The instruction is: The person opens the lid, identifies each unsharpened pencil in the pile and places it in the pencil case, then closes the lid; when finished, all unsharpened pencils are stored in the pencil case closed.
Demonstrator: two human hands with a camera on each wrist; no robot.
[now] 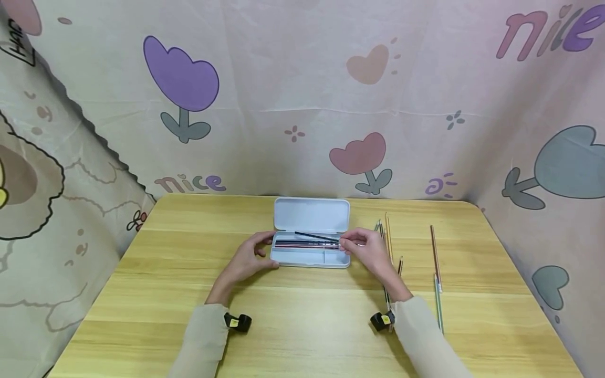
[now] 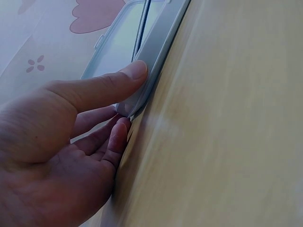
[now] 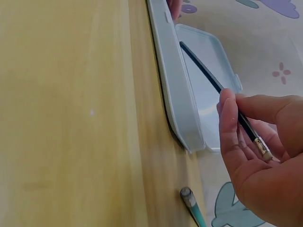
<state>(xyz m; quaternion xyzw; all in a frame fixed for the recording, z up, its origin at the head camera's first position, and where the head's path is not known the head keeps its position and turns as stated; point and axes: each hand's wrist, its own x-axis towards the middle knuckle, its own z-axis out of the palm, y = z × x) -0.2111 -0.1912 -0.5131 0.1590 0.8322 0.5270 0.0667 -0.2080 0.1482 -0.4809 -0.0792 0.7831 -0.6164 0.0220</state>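
A pale blue pencil case (image 1: 298, 258) lies on the table with its lid (image 1: 312, 214) raised at the back. Several dark pencils (image 1: 302, 244) lie side by side in its long compartment. My left hand (image 1: 247, 259) holds the case's left end, the thumb against the front wall and the other fingers round the end. Between thumb and fingertips, my right hand (image 1: 371, 252) pinches a dark pencil (image 3: 203, 71) near its eraser end. That pencil slants over the case, its far end pointing left; whether it touches the case I cannot tell.
Right of the case, several pencils (image 1: 388, 236) lie loosely, partly hidden under my right forearm. Farther right lie a reddish pencil (image 1: 435, 252) and a green pencil (image 1: 439, 304). A printed cloth (image 1: 264, 79) hangs behind the table (image 1: 302, 325).
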